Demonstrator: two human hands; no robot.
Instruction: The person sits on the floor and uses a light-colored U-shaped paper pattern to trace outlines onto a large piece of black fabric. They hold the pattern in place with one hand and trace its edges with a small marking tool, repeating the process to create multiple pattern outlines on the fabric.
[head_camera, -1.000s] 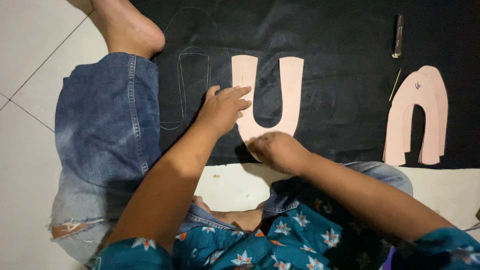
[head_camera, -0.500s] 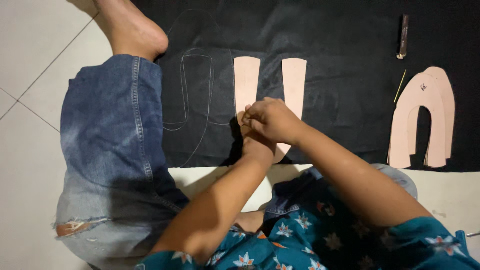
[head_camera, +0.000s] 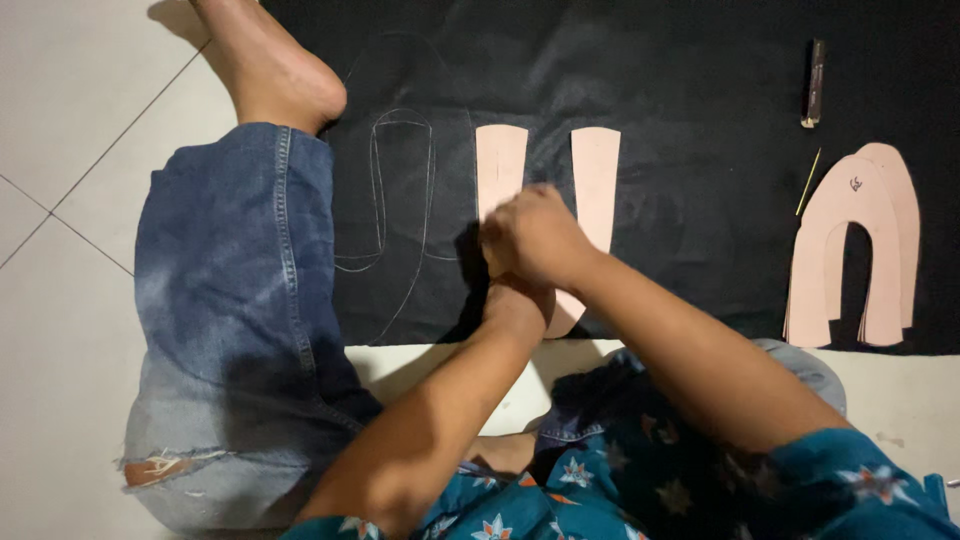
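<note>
A pale pink U-shaped card pattern (head_camera: 596, 180) lies flat on a black sheet (head_camera: 680, 120). My right hand (head_camera: 535, 235) rests on the pattern's left leg, fingers curled in a fist; I cannot see anything in it. My left hand (head_camera: 515, 295) is tucked under the right hand at the bend of the U and is mostly hidden, only the wrist showing. To the left of the pattern, thin chalk outlines (head_camera: 400, 190) of the same shape are drawn on the sheet.
A stack of similar pink patterns (head_camera: 850, 250) lies at the sheet's right edge, with a thin yellow stick (head_camera: 808, 182) and a dark slim tool (head_camera: 815, 68) above it. My bent leg in blue jeans (head_camera: 230, 300) and bare foot (head_camera: 280, 70) border the sheet's left side on white tiles.
My left hand, spread on the pattern's left leg a second ago, has slid down under the right. My right hand has moved up from the bend of the U onto the left leg.
</note>
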